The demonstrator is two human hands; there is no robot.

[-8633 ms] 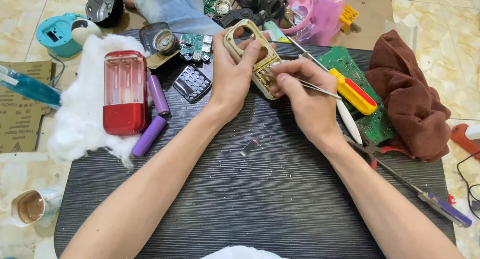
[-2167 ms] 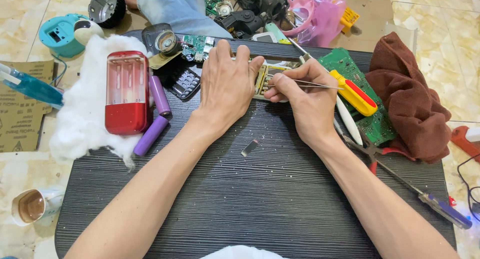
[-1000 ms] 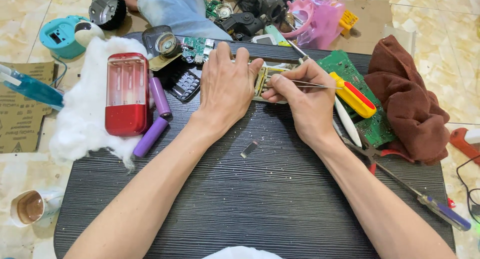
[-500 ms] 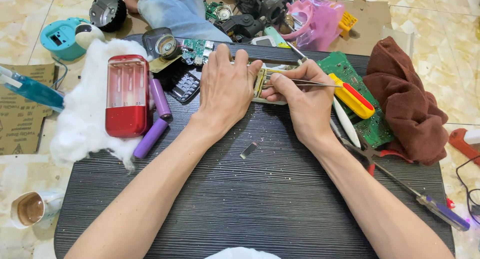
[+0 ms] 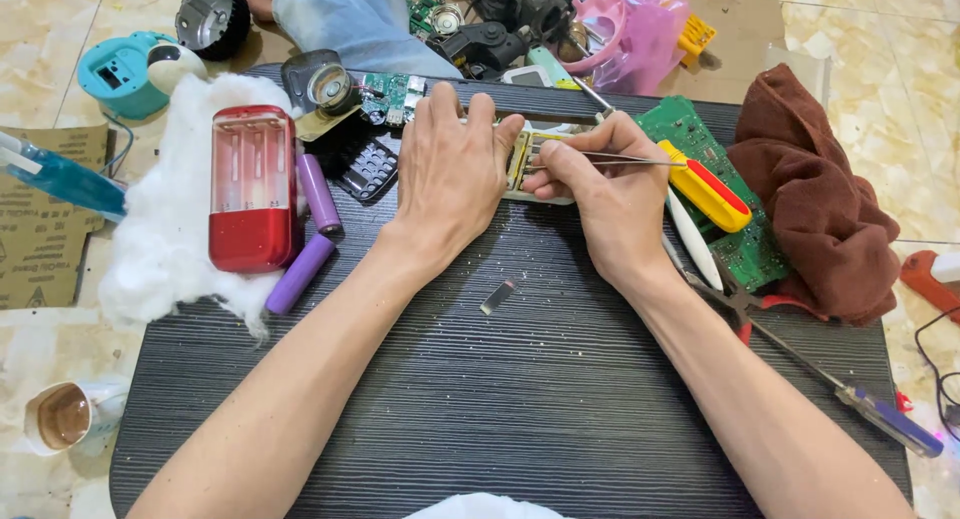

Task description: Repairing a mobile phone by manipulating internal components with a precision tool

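Note:
My left hand (image 5: 450, 174) lies flat and presses a small beige plastic casing (image 5: 525, 164) down on the black table (image 5: 520, 399). My right hand (image 5: 600, 184) pinches thin metal tweezers (image 5: 610, 159), whose tips point left into the casing. A small silver metal strip (image 5: 497, 297) lies loose on the table just below both wrists. Most of the casing is hidden under my fingers.
A red battery holder (image 5: 250, 189) rests on white cotton (image 5: 150, 259), with two purple cells (image 5: 310, 229) beside it. A yellow-red screwdriver (image 5: 705, 184), a green circuit board (image 5: 740, 229) and a brown cloth (image 5: 820, 209) lie at right. A blue-handled screwdriver (image 5: 880, 414) sits near the right edge.
The casing, held up in my left hand earlier, now lies flat under it. The tweezers have replaced the thin probe at its edge. Over the last second my hands have barely moved.

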